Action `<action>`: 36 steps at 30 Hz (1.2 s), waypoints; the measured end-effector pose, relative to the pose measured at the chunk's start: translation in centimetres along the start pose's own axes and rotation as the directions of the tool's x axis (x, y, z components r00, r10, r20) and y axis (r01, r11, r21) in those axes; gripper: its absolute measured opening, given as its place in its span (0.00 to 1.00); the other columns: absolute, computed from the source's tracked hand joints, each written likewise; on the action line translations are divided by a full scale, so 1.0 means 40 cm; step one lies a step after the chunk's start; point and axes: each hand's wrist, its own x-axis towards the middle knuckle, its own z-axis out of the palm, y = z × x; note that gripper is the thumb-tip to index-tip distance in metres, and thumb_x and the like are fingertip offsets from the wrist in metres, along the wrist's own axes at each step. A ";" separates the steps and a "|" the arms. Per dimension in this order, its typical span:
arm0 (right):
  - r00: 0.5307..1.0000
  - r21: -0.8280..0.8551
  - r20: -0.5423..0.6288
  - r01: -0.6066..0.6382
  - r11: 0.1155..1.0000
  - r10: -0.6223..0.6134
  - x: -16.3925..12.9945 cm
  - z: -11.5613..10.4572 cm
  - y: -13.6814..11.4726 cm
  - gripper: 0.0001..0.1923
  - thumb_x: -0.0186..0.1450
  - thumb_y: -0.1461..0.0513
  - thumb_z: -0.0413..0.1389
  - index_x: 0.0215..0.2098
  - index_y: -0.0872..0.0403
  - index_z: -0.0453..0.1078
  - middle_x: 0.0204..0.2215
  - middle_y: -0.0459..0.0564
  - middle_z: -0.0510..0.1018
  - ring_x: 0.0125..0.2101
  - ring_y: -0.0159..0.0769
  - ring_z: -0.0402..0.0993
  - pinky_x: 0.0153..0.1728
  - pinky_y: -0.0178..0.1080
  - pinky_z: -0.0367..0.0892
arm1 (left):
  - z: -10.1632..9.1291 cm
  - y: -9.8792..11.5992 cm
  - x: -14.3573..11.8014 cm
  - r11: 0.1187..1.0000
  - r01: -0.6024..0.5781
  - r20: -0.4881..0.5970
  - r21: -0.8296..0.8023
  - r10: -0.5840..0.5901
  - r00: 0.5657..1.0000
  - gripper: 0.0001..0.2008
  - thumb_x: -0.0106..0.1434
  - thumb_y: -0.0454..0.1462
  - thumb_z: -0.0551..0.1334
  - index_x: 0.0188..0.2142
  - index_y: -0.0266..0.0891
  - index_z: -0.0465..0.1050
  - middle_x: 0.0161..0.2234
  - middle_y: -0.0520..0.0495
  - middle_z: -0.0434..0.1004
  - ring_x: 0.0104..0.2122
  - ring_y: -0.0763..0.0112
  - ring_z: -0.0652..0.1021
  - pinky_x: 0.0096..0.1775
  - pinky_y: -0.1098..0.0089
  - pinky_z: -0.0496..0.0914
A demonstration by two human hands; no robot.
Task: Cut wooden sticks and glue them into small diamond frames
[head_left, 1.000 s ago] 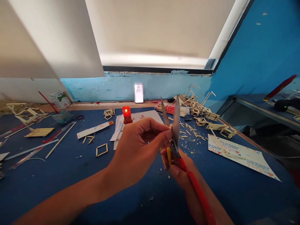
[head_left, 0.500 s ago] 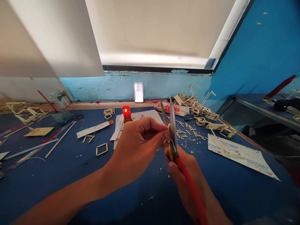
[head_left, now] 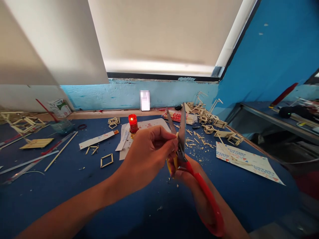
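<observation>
My right hand (head_left: 191, 176) grips red-and-yellow-handled scissors (head_left: 181, 132), blades pointing up and slightly parted, above the blue table (head_left: 74, 186). My left hand (head_left: 147, 154) pinches a small pale wooden stick piece (head_left: 177, 135) at its fingertips, right between the blades near the pivot. Most of the piece is hidden by my fingers. Tiny wood chips (head_left: 174, 181) lie on the table below my hands.
A lit red candle (head_left: 133, 122) stands on white paper behind my hands. Small stick frames (head_left: 107, 160) and loose sticks lie left; a heap of stick structures (head_left: 211, 121) sits at the back right beside a printed sheet (head_left: 249, 162). A phone (head_left: 145, 100) leans on the wall.
The scissor blades narrowed from wide apart, then parted a little again. Both hands drifted slightly left and the view shifted a bit.
</observation>
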 end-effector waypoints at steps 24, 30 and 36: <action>0.858 -0.874 -0.268 -0.408 0.264 0.438 0.242 -0.218 0.118 0.18 0.73 0.54 0.59 0.55 0.55 0.73 0.53 0.56 0.78 0.49 0.44 0.79 0.49 0.51 0.76 | -0.279 -0.042 -0.031 0.919 0.010 -0.197 0.394 0.073 0.978 0.12 0.65 0.43 0.69 0.45 0.40 0.79 0.26 0.50 0.80 0.29 0.65 0.81 0.34 0.68 0.77; 0.857 -0.867 -0.191 -0.376 0.326 0.479 0.258 -0.213 0.110 0.18 0.73 0.55 0.60 0.56 0.56 0.72 0.54 0.56 0.78 0.49 0.44 0.79 0.49 0.51 0.76 | -0.316 -0.102 -0.075 0.924 0.067 -0.238 0.376 0.026 0.971 0.11 0.67 0.43 0.68 0.46 0.41 0.76 0.28 0.52 0.80 0.32 0.66 0.81 0.37 0.68 0.77; 0.922 -0.749 -0.185 -0.356 0.558 0.340 0.538 -0.163 0.035 0.15 0.74 0.56 0.59 0.56 0.52 0.73 0.56 0.55 0.77 0.49 0.42 0.78 0.50 0.49 0.76 | -0.305 -0.145 -0.100 0.828 0.077 -0.261 0.556 0.086 0.962 0.07 0.69 0.41 0.65 0.44 0.43 0.77 0.29 0.52 0.83 0.31 0.65 0.83 0.38 0.67 0.77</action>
